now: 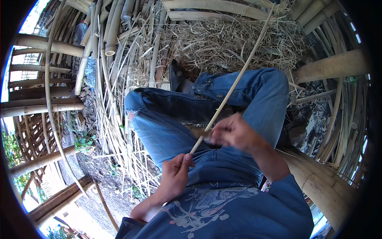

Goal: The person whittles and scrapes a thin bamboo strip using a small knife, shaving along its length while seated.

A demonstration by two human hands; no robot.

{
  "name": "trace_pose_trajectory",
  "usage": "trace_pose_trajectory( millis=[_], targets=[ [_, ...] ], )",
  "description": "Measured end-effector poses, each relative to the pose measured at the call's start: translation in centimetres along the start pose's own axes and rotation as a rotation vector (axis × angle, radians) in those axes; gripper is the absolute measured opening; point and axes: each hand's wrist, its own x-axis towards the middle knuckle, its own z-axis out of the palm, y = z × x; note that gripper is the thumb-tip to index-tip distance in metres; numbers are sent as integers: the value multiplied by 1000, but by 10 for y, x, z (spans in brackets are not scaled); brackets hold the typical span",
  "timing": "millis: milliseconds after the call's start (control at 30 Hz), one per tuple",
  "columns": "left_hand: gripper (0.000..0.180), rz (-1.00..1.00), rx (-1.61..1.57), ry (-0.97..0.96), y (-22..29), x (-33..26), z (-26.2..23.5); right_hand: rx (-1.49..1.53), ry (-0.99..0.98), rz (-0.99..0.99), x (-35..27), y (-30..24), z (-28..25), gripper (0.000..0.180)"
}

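A long, thin bamboo strip [244, 68] runs slantwise from my lap up to the far right. Its near end is gripped by my left hand [175, 175], the thumb lying along it. Farther up the strip, my right hand [234, 134] is closed around a knife [197, 132]. The dull, brownish blade lies across the strip; motion blurs it, and the handle is mostly hidden by my fingers. My bent legs in blue jeans [159, 119] are beneath the strip.
Dry shavings [238, 44] are heaped beyond my legs. Loose split strips [113, 95] litter the ground at left, near bamboo poles [112, 38] and a plastic bottle [90, 71]. A thick bamboo pole [318, 181] lies close at right; slatted bamboo railings [43, 107] stand at far left.
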Motion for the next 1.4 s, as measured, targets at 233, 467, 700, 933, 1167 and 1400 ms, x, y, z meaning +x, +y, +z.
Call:
trace_pose_trajectory(
  millis=[233,467,700,933,1167,1400],
  targets=[
    [35,77,97,39,-5,-3,2,82,6,68,-1,-9,9,10],
    [39,121,138,65,15,-5,1,128,71,-42,-1,-13,-15,11],
    [32,191,113,103,1,-6,2,96,177,-102,1,-15,-28,12],
    [35,141,141,68,6,-13,-1,113,214,-62,4,-17,-49,16],
    [33,153,146,58,-2,-12,-1,134,4,-10,2,-18,-38,21],
    [32,181,190,104,-4,-13,-4,316,95,0,6,-20,-59,18]
  ],
)
